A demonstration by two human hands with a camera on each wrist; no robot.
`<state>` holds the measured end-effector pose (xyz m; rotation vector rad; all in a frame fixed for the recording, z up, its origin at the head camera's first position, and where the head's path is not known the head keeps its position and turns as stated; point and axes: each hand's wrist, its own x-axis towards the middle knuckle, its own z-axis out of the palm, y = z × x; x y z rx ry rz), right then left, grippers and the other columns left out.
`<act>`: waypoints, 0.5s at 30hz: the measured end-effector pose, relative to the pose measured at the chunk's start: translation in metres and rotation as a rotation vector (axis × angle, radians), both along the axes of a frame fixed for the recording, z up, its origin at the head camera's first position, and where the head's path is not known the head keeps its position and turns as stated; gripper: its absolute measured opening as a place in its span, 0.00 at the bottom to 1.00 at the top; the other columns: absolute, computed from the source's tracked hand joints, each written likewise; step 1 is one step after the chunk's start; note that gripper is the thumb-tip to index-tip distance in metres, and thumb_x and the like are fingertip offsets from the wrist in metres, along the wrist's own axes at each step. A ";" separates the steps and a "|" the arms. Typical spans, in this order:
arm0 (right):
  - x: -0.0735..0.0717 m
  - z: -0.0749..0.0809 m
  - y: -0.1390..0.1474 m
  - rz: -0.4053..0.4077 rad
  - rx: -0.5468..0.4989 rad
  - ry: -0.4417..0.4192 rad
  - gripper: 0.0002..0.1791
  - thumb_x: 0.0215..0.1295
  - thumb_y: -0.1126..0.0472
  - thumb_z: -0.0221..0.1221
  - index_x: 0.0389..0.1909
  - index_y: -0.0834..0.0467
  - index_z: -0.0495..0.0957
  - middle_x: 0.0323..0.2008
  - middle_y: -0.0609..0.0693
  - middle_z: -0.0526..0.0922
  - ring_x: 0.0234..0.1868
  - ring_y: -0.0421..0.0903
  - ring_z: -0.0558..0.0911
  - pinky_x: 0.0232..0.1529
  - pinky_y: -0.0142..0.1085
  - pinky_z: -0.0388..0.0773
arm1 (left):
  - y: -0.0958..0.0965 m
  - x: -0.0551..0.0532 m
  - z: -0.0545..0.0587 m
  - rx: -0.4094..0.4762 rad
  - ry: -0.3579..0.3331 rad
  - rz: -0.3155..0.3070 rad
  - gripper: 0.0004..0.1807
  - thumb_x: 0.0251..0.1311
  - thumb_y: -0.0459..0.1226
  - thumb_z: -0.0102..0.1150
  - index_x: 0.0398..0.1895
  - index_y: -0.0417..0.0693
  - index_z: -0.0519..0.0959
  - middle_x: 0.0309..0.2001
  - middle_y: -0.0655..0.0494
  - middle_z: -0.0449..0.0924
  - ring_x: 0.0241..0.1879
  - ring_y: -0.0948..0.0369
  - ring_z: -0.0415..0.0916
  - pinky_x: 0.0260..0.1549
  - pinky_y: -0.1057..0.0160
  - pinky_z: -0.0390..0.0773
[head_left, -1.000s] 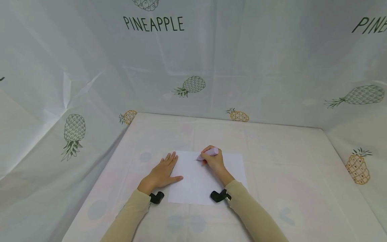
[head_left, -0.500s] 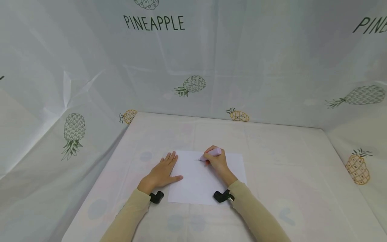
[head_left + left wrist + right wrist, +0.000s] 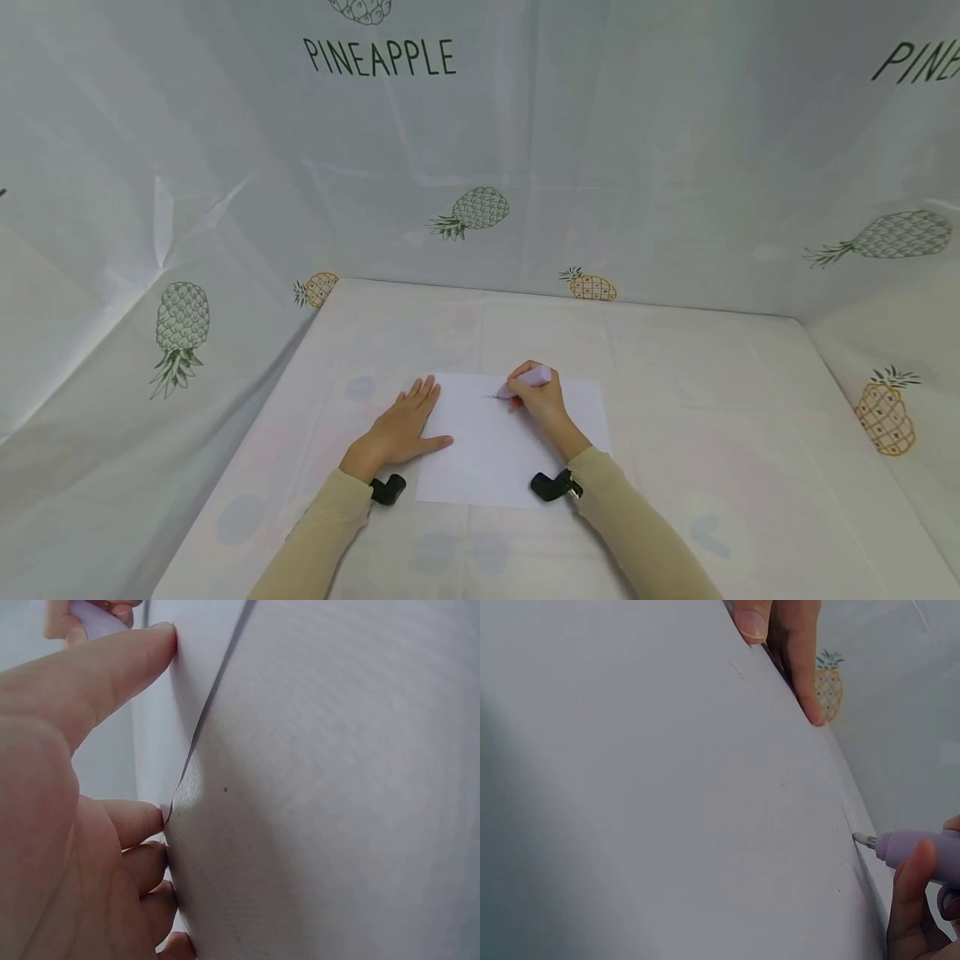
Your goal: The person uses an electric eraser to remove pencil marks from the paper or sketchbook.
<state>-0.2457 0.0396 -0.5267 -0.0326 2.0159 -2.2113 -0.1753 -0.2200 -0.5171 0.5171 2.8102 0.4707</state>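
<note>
A sheet of white paper (image 3: 480,467) lies on the table. My left hand (image 3: 400,429) rests on its left edge, fingers straight and thumb spread out onto the sheet; in the left wrist view the thumb and fingertips press at the paper's edge. My right hand (image 3: 543,407) pinches a thick lilac marker (image 3: 534,377) near the top middle of the sheet. The marker leans to the right, its thin pale tip (image 3: 864,840) right at the paper in the right wrist view. A short dark line (image 3: 488,397) runs left from the tip.
A pale cloth with faint printed shapes covers the table (image 3: 712,433). Behind it and at both sides hangs white sheeting (image 3: 660,167) printed with pineapples. Each wrist carries a small black camera, the left camera (image 3: 388,489) close to the paper's lower left corner.
My right hand has slid a little to the right with the marker, and the short line on the paper has appeared left of its tip. My left hand stays in place.
</note>
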 end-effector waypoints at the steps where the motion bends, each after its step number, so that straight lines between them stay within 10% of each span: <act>1: 0.002 0.004 0.000 0.008 -0.004 0.002 0.03 0.58 0.78 0.61 0.29 0.71 0.76 0.24 0.53 0.80 0.16 0.48 0.77 0.20 0.37 0.79 | 0.000 0.000 0.000 0.000 0.001 -0.001 0.54 0.65 0.62 0.55 0.78 0.35 0.47 0.79 0.41 0.38 0.77 0.45 0.35 0.73 0.43 0.46; 8: 0.010 0.020 -0.003 0.020 -0.040 0.005 0.03 0.57 0.79 0.60 0.30 0.75 0.75 0.24 0.54 0.79 0.17 0.48 0.77 0.20 0.38 0.80 | 0.000 0.000 0.001 0.010 -0.003 0.004 0.54 0.65 0.62 0.56 0.78 0.35 0.47 0.79 0.40 0.38 0.77 0.44 0.36 0.73 0.43 0.46; 15: -0.003 -0.009 -0.010 0.027 -0.063 0.019 0.04 0.58 0.78 0.61 0.32 0.76 0.75 0.24 0.55 0.79 0.16 0.47 0.76 0.18 0.35 0.78 | -0.001 -0.001 -0.001 0.012 -0.002 0.002 0.55 0.64 0.63 0.55 0.78 0.35 0.47 0.79 0.41 0.38 0.77 0.45 0.36 0.73 0.43 0.46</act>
